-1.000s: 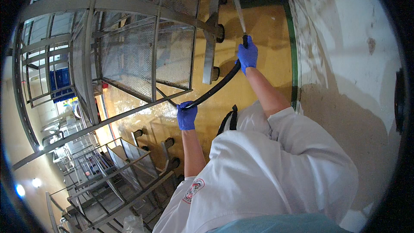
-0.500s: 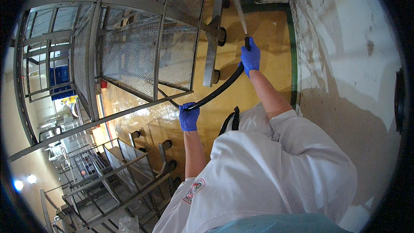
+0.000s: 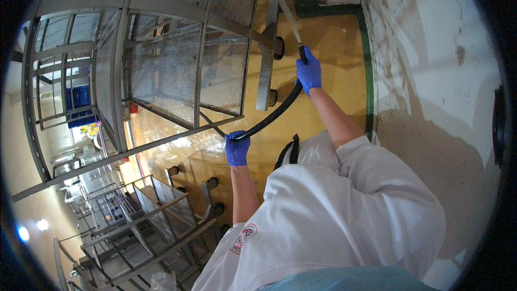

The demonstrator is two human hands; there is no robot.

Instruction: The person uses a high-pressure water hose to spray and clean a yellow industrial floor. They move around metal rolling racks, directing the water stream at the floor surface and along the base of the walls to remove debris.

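Note:
A thick black hose (image 3: 276, 112) curves between my two blue-gloved hands. My right hand (image 3: 309, 71) is closed around its nozzle end (image 3: 303, 54), which points away from me. A spray of water (image 3: 292, 20) shoots from the tip toward the far floor, beside the wheeled foot of a metal rack. Farther down the hose, my left hand (image 3: 237, 149) grips it with fingers wrapped round. Beyond that hand, the hose runs leftward behind the lower bar of the tall metal mesh rack (image 3: 167, 75).
The rack's wheeled foot (image 3: 267, 56) stands left of my right hand. A stained white wall (image 3: 425, 64) with a green base strip (image 3: 368, 75) rises on the right. Another wheeled metal cart (image 3: 156, 210) is at lower left. The yellow floor (image 3: 339, 48) looks wet in places.
My right hand and the nozzle have shifted slightly left, and the spray now lands closer to the rack's foot. My left hand keeps its grip on the hose.

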